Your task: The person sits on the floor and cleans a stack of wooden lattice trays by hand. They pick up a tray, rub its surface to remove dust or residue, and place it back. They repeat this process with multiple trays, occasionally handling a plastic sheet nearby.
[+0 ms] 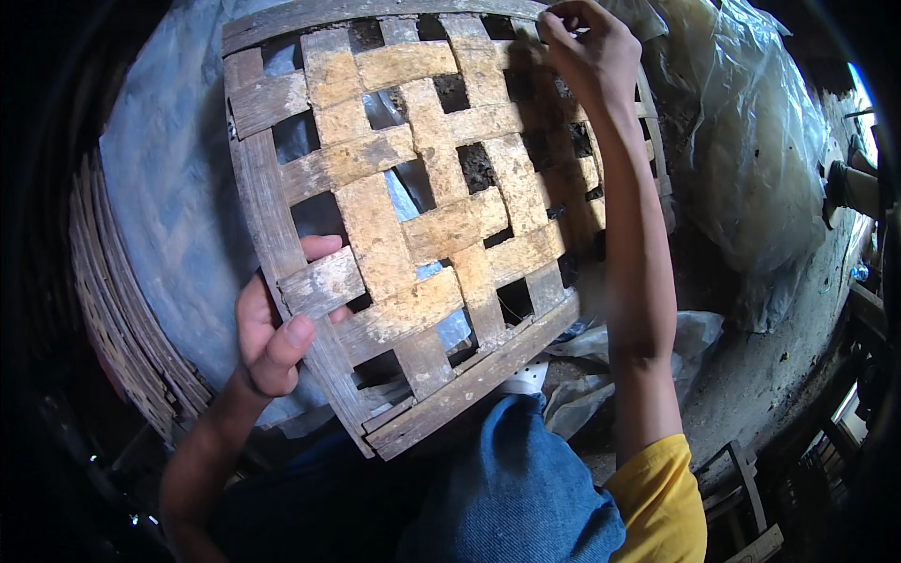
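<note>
A woven lattice panel of flat wooden or bamboo strips is held up tilted in front of me, with wooden edge slats and crusty residue on its strips. My left hand grips its left edge slat, thumb on the near face, fingers behind and showing through the gaps. At the panel's top right, my right hand has its fingers curled close to the upper edge slat; whether it pinches the slat cannot be made out. My right forearm hides part of the panel's right side.
A blue-grey sheet lies behind the panel. Similar woven panels are stacked at the left. Crumpled clear plastic sheeting hangs at the right above a grey, dirty surface. A wooden frame piece is at lower right.
</note>
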Tool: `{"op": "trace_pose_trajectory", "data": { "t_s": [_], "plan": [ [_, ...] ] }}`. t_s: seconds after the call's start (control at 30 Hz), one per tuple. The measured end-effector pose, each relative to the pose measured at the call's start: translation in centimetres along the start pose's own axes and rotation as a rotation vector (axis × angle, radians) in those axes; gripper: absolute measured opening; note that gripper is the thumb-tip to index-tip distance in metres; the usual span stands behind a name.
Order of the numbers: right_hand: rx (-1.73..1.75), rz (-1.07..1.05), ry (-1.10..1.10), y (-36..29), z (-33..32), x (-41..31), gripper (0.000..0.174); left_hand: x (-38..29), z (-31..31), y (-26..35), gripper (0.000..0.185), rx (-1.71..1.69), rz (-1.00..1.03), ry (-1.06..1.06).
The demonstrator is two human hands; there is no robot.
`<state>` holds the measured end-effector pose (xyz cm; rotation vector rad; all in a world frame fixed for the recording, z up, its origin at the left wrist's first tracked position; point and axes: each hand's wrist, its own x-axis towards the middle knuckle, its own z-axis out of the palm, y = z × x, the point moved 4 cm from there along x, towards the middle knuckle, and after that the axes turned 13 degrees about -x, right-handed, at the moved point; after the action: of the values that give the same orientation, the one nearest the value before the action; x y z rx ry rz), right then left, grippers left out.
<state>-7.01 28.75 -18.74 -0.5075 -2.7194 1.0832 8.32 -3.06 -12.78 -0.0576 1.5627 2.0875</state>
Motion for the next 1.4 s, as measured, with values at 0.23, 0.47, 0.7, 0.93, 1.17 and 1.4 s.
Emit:
{"op": "trace_pose_trajectory", "data": {
  "t_s": [0.23,0.47,0.7,0.93,1.17,1.4],
  "plan": [
    [-0.187,-0.318,0.097,2.2,2.3,0.8,0.031,-0.2,-0.2,-0.1,0.071,-0.014,-0.010,0.005],
    [0.190,0.032,-0.231,5.6,2.9,3.2,0.042,-0.3,-0.4,0.2,0.071,0.032,-0.020,0.005],
    [0.547,0.258,-0.518,4.7,3.3,3.1,0.035,-0.2,-0.1,0.2,0.070,0.005,-0.005,-0.003],
    [1.199,0.505,-0.898,3.9,4.4,4.0,0.023,-0.2,0.1,0.1,0.070,-0.013,0.012,0.009],
    [0.931,0.499,-0.631,1.3,2.6,2.2,0.016,-0.1,0.0,0.0,0.069,-0.016,-0.002,-0.035],
    [0.876,0.365,-0.607,1.6,2.5,1.9,0.023,-0.2,0.1,0.3,0.068,-0.030,-0.004,-0.034]
  ]
}}
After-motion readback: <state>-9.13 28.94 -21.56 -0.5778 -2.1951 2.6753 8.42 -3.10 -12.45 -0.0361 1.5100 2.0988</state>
